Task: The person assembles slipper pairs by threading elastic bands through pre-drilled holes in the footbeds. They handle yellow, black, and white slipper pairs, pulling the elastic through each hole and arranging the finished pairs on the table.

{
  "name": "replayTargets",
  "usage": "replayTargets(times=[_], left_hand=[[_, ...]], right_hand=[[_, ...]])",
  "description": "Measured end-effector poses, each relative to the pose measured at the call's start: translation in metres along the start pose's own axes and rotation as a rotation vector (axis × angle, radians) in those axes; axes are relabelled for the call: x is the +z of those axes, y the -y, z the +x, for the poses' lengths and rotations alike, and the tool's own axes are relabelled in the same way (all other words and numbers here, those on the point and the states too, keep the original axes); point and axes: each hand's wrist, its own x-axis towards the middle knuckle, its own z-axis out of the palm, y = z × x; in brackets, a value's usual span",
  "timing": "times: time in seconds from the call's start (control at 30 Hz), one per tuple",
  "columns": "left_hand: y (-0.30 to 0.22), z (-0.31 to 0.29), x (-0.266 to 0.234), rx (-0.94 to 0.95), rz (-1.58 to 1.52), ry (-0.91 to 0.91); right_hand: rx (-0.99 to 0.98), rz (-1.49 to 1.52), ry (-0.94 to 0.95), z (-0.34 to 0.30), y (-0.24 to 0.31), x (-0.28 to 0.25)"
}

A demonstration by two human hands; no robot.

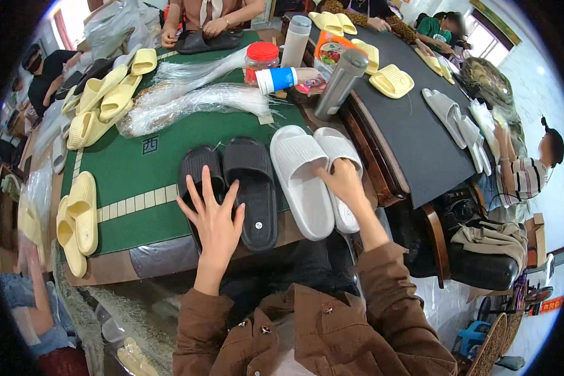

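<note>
A pair of black slide slippers (250, 182) lies side by side at the near edge of the green table. My left hand (217, 219) rests over them, fingers spread, touching the left slipper and the inner edge of the right one. Just to the right is a pair of white slide slippers (301, 156), overhanging the table's near edge. My right hand (346, 185) is closed on this pair, fingers bent at the strap opening of the right slipper and a fingertip at the left one. The fingertips are partly hidden inside.
Bundles of clear plastic strands (194, 106) lie beyond the slippers. Yellow slippers (81, 213) sit at the left, with more piled behind. A steel tumbler (341, 84) and a red-lidded jar (261, 59) stand at the back right. Co-workers sit around the dark table (407, 138).
</note>
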Motion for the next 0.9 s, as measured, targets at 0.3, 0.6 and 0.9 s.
replayTargets(times=[0.3,0.6,0.9], left_hand=[[-0.018,-0.03,0.01,0.073,-0.101,0.122],[-0.02,-0.029,0.008,0.062,-0.101,0.165],[-0.016,-0.032,0.006,0.06,-0.096,0.168]], right_hand=[[-0.346,0.132,0.018,0.055,0.068,-0.041],[-0.183,0.206,-0.246,0.182,0.038,0.089],[-0.159,0.077,-0.177,0.179,0.052,0.077]])
